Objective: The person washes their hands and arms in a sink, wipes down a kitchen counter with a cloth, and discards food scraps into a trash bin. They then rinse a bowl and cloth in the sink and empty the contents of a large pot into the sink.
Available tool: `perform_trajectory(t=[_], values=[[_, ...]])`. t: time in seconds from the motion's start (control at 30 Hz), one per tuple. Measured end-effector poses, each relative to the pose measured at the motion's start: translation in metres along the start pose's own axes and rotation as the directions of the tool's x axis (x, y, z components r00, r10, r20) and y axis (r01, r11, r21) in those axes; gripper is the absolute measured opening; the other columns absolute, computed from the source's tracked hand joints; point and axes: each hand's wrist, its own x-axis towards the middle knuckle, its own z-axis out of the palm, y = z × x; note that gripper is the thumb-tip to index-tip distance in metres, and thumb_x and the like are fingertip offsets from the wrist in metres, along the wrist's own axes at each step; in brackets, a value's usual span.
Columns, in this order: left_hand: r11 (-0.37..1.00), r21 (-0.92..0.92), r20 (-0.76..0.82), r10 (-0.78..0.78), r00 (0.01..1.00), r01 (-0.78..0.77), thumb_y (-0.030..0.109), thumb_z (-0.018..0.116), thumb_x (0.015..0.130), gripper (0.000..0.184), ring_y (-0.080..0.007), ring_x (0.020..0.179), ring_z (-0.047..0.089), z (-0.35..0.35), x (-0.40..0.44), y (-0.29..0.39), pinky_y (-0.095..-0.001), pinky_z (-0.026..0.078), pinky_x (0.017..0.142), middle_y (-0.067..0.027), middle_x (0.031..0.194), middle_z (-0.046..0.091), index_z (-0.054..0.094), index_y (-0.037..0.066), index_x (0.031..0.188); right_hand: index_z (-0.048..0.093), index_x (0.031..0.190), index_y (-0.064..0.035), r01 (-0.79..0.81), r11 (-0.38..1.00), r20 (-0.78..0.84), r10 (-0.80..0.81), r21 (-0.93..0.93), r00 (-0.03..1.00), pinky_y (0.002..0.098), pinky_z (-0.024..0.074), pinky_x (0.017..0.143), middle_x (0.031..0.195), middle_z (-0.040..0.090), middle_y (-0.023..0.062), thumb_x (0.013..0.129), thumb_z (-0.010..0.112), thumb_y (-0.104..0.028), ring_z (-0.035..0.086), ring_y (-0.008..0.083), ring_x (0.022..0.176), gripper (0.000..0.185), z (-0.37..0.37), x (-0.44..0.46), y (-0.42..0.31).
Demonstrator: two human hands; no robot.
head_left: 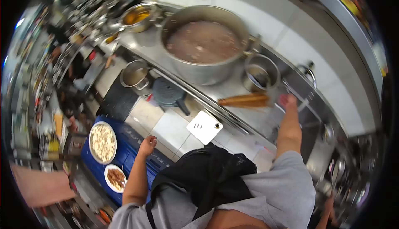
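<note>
While a steel counter (249, 119) is being seen running from eleven toward four o'clock, it is being backed by a white tiled wall (270, 25) at one o'clock. At twelve, much of it is being taken up by a broad pot (201, 73) of cloudy, pinkish-brown liquid; at eleven, a smaller vessel (143, 26) of orange liquid is being supported. The tiled floor (166, 131) is being partly hidden by a dark stool (168, 92) at ten o'clock and a white board (203, 131) at six. At eight, a bowl (104, 162) of pale chunks and a plate (107, 180) of brown food are being carried by a blue surface (135, 162). At three o'clock, the right hand (287, 100) is being extended by the near side of the sink (309, 135); since it is being blurred, whether anything is being grasped cannot be told. Near it, toward the middle, a brown bundle (245, 100) is being shown over the counter, long, tan-streaked and smeared in outline. At two, a metal pot (257, 65) with dark contents is being shown. At eight, the left hand (148, 145) is being held released, fingers loosely curled, beside the blue surface.
</note>
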Motion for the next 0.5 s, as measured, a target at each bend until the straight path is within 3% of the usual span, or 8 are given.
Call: perform_trajectory(t=[0.03,0.1,0.2,0.27,0.33,0.37,0.43,0.5], values=[[0.989,0.148,0.043,-0.029,0.999,0.022,0.016,0.056,0.09,0.023,-0.0232,0.08,0.065,-0.013,0.0,-0.009,-0.0341,0.051,0.074,-0.0127,0.085,0.066,0.062,0.002,0.108,0.057,0.091,0.0009,0.083,0.997,0.161,-0.082,0.0,0.984,0.0475,0.0548,0.066,0.086,0.065,0.0211,0.09,0.041,-0.017,0.064,0.0318,0.072,0.024,-0.003,0.046,-0.011],[0.975,0.219,-0.018,-0.025,1.0,0.029,0.018,0.056,0.09,0.024,-0.0255,0.082,0.065,-0.046,-0.008,0.017,-0.0349,0.051,0.075,-0.0138,0.086,0.067,0.062,0.002,0.107,0.058,0.093,0.002,0.182,0.938,0.073,-0.212,0.294,0.975,0.0493,0.0557,0.062,0.086,0.065,0.024,0.089,0.044,-0.016,0.064,0.0327,0.071,0.023,0.019,0.067,-0.034],[0.995,0.05,-0.13,0.09,0.987,-0.085,0.017,0.055,0.09,0.022,-0.0268,0.081,0.065,-0.091,0.001,0.055,-0.0356,0.051,0.073,-0.0143,0.085,0.067,0.062,0.002,0.105,0.051,0.114,-0.0038,0.394,0.919,-0.069,-0.395,-0.028,0.916,0.0285,0.0496,0.052,0.076,0.063,0.0117,0.088,0.046,-0.012,0.061,0.0197,0.064,0.028,0.044,-0.002,-0.038],[0.995,-0.04,-0.244,0.08,0.966,-0.092,0.014,0.055,0.09,0.02,-0.0289,0.08,0.065,-0.126,0.002,0.112,-0.0368,0.05,0.073,-0.0153,0.086,0.066,0.062,0.002,0.104,0.046,0.121,-0.0055,0.525,0.811,0.072,-0.526,-0.256,0.847,0.0272,0.0379,0.042,0.071,0.052,0.0015,0.085,0.046,-0.008,0.046,0.0104,0.053,0.036,0.026,-0.021,-0.006],[0.977,0.004,-0.365,0.198,0.91,-0.211,0.013,0.056,0.089,0.019,-0.0291,0.08,0.065,-0.141,0.024,0.128,-0.0378,0.05,0.072,-0.0154,0.088,0.067,0.062,0.002,0.104,0.04,0.129,-0.0027,0.593,0.667,0.036,-0.651,-0.451,0.759,0.0326,0.0482,0.072,0.101,0.057,0.0096,0.081,0.052,-0.006,0.056,0.0218,0.085,0.049,-0.031,0.018,0.051],[0.941,0.09,-0.455,0.329,0.827,-0.325,0.011,0.056,0.089,0.019,-0.0292,0.079,0.065,-0.153,0.035,0.127,-0.0388,0.05,0.072,-0.0155,0.09,0.067,0.062,0.002,0.104,0.042,0.128,-0.0007,0.479,0.678,-0.037,-0.597,-0.558,0.801,0.0353,0.0438,0.088,0.112,0.057,0.0144,0.083,0.05,-0.004,0.055,0.027,0.1,0.046,-0.049,0.008,0.075],[0.965,0.182,-0.504,0.257,0.825,-0.189,0.014,0.059,0.086,0.02,-0.0299,0.084,0.065,-0.138,0.1,0.051,-0.0403,0.05,0.075,-0.0159,0.094,0.067,0.063,0.001,0.101,0.047,0.123,0.0,0.394,0.419,-0.045,-0.73,-0.818,0.682,0.0372,0.0429,0.088,0.11,0.058,0.0165,0.083,0.048,-0.001,0.056,0.028,0.101,0.039,-0.02,-0.084,0.102],[0.977,0.213,-0.053,0.032,0.998,-0.02,0.018,0.06,0.084,0.023,-0.0321,0.087,0.064,-0.131,0.146,-0.036,-0.0412,0.05,0.077,-0.017,0.095,0.067,0.062,0.003,0.102,0.049,0.119,0.0002,0.392,0.306,0.017,-0.77,-0.867,0.638,0.0388,0.0426,0.087,0.109,0.057,0.0183,0.082,0.049,0.0,0.056,0.0319,0.097,0.038,-0.005,-0.144,0.128]])
